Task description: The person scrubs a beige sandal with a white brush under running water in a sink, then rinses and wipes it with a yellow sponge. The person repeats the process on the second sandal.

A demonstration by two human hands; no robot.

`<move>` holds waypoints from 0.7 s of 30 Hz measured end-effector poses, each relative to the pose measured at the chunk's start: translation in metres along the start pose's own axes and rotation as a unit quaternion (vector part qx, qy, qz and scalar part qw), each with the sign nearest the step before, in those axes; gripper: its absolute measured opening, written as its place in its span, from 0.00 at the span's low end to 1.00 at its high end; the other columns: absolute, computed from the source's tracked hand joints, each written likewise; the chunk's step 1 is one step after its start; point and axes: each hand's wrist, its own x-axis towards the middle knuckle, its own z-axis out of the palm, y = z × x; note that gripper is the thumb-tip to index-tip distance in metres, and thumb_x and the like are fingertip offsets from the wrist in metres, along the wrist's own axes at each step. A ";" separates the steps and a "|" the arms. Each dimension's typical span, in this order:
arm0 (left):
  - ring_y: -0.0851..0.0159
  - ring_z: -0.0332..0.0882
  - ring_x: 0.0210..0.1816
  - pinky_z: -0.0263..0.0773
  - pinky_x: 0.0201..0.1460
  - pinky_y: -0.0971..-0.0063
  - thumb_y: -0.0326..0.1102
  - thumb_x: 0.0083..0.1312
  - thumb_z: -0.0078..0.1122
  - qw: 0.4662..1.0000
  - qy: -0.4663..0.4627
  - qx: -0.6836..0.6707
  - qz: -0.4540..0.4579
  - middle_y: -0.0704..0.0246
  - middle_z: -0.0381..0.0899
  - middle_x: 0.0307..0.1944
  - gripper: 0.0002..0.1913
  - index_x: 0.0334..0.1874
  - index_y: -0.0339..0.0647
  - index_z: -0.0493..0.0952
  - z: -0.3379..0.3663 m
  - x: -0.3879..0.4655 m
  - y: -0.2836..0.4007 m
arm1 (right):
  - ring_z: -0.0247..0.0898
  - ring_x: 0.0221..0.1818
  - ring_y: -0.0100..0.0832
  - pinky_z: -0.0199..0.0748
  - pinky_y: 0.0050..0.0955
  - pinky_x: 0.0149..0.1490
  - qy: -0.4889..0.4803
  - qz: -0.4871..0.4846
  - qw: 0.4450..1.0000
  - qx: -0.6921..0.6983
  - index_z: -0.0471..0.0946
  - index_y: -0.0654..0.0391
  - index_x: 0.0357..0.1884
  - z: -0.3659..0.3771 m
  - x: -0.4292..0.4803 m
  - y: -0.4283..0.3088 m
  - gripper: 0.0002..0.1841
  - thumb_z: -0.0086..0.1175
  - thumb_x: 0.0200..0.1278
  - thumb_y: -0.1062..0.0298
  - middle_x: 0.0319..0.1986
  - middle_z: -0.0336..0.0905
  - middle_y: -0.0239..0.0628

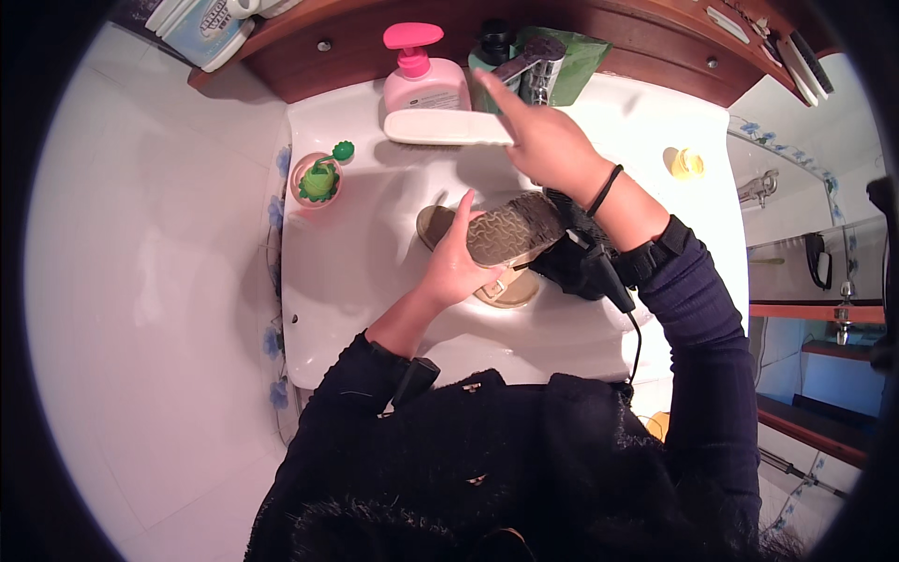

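My left hand [456, 260] grips a sandal [516, 228] whose patterned brown sole faces up, darker and dirtier at its right end. Beneath it in the white sink lies a second sandal [511, 289], tan with a buckled strap, partly hidden by the hand and the first one. My right hand [555, 144] holds the handle of a white scrub brush [446, 128], bristles down, above the rear of the basin. Its index finger points along toward the bottles. The brush is apart from the sole.
A pink pump bottle [427, 81], a dark-capped bottle [495, 49] and a green pouch [583, 63] stand behind the faucet [541, 70]. A green toy-like item in a pink cup [317, 181] sits left; a small yellow object [688, 164] sits right. A black cable [638, 344] hangs by my right forearm.
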 end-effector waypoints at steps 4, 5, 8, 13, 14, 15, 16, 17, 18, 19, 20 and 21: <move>0.57 0.66 0.61 0.60 0.65 0.69 0.28 0.44 0.72 0.999 0.020 0.015 0.027 0.58 0.66 0.60 0.55 0.73 0.43 0.44 0.002 0.000 -0.005 | 0.74 0.40 0.51 0.72 0.40 0.41 0.150 -0.091 0.982 0.066 0.65 0.54 0.62 0.002 0.004 0.006 0.32 0.48 0.48 0.79 0.36 0.78 0.52; 0.58 0.66 0.61 0.60 0.65 0.69 0.28 0.44 0.72 0.999 0.021 0.008 0.035 0.58 0.66 0.60 0.54 0.72 0.42 0.46 0.001 -0.001 -0.005 | 0.74 0.40 0.52 0.72 0.41 0.42 0.127 -0.106 0.985 0.046 0.66 0.55 0.61 0.004 0.003 0.008 0.31 0.48 0.49 0.79 0.36 0.78 0.52; 0.61 0.66 0.61 0.61 0.65 0.70 0.28 0.43 0.72 0.998 0.017 -0.005 0.059 0.60 0.66 0.60 0.51 0.71 0.42 0.51 -0.005 -0.002 -0.002 | 0.74 0.37 0.55 0.71 0.48 0.44 0.093 -0.085 0.992 -0.022 0.68 0.61 0.55 0.007 0.005 0.015 0.24 0.48 0.52 0.74 0.33 0.77 0.56; 0.65 0.66 0.60 0.61 0.64 0.70 0.25 0.41 0.73 0.996 0.000 -0.036 0.080 0.63 0.66 0.60 0.52 0.71 0.40 0.52 -0.023 -0.005 0.005 | 0.73 0.37 0.55 0.72 0.42 0.42 0.167 -0.040 0.985 0.000 0.66 0.59 0.60 0.001 0.015 0.019 0.27 0.47 0.55 0.74 0.34 0.77 0.56; 0.66 0.66 0.60 0.61 0.64 0.69 0.25 0.40 0.73 0.996 0.000 -0.032 0.081 0.63 0.67 0.60 0.52 0.70 0.40 0.53 -0.024 -0.005 0.005 | 0.75 0.35 0.49 0.73 0.38 0.41 0.171 -0.053 0.983 0.036 0.66 0.60 0.60 -0.001 0.012 0.019 0.26 0.47 0.56 0.75 0.33 0.77 0.53; 0.66 0.66 0.60 0.60 0.65 0.69 0.24 0.40 0.73 0.994 -0.003 -0.044 0.095 0.63 0.66 0.60 0.52 0.70 0.40 0.53 -0.024 -0.003 0.003 | 0.76 0.33 0.43 0.74 0.34 0.40 0.174 -0.052 0.981 0.070 0.66 0.61 0.60 -0.003 0.009 0.019 0.25 0.47 0.57 0.75 0.32 0.78 0.50; 0.65 0.65 0.61 0.60 0.65 0.70 0.23 0.40 0.73 0.992 -0.007 -0.058 0.111 0.63 0.66 0.61 0.52 0.70 0.40 0.53 -0.022 0.000 0.000 | 0.75 0.31 0.38 0.73 0.31 0.39 0.166 -0.051 0.979 0.106 0.67 0.60 0.59 -0.002 0.002 0.020 0.24 0.46 0.57 0.76 0.31 0.77 0.46; 0.65 0.65 0.61 0.59 0.65 0.70 0.23 0.41 0.72 0.989 -0.011 -0.079 0.126 0.63 0.66 0.61 0.52 0.71 0.40 0.53 -0.018 0.004 -0.004 | 0.74 0.30 0.33 0.73 0.28 0.38 0.175 -0.057 0.972 0.143 0.68 0.60 0.59 -0.002 -0.009 0.022 0.23 0.46 0.58 0.77 0.30 0.76 0.42; 0.65 0.65 0.61 0.59 0.66 0.70 0.22 0.41 0.72 0.988 -0.018 -0.103 0.114 0.63 0.65 0.61 0.52 0.71 0.40 0.52 -0.014 0.008 -0.009 | 0.73 0.29 0.27 0.72 0.25 0.37 0.183 -0.080 0.964 0.177 0.68 0.60 0.58 0.000 -0.023 0.026 0.23 0.45 0.58 0.78 0.29 0.76 0.37; 0.65 0.64 0.62 0.58 0.66 0.70 0.21 0.41 0.72 0.986 -0.022 -0.133 0.103 0.62 0.64 0.62 0.52 0.71 0.40 0.52 -0.007 0.014 -0.015 | 0.70 0.30 0.24 0.71 0.23 0.37 0.202 -0.029 0.957 0.208 0.69 0.60 0.57 0.004 -0.040 0.030 0.22 0.45 0.58 0.79 0.29 0.73 0.32; 0.65 0.63 0.63 0.58 0.67 0.70 0.21 0.42 0.72 0.982 -0.026 -0.163 0.090 0.62 0.64 0.62 0.52 0.71 0.40 0.51 0.000 0.020 -0.021 | 0.68 0.30 0.20 0.70 0.21 0.36 0.214 -0.001 0.950 0.228 0.71 0.59 0.56 0.010 -0.060 0.037 0.21 0.45 0.58 0.80 0.28 0.71 0.28; 0.65 0.62 0.63 0.57 0.67 0.70 0.20 0.42 0.72 0.981 -0.026 -0.164 0.099 0.62 0.63 0.63 0.52 0.71 0.40 0.51 0.005 0.026 -0.028 | 0.67 0.30 0.20 0.70 0.20 0.36 0.218 0.066 0.937 0.265 0.70 0.59 0.56 0.017 -0.080 0.045 0.21 0.46 0.58 0.80 0.29 0.70 0.27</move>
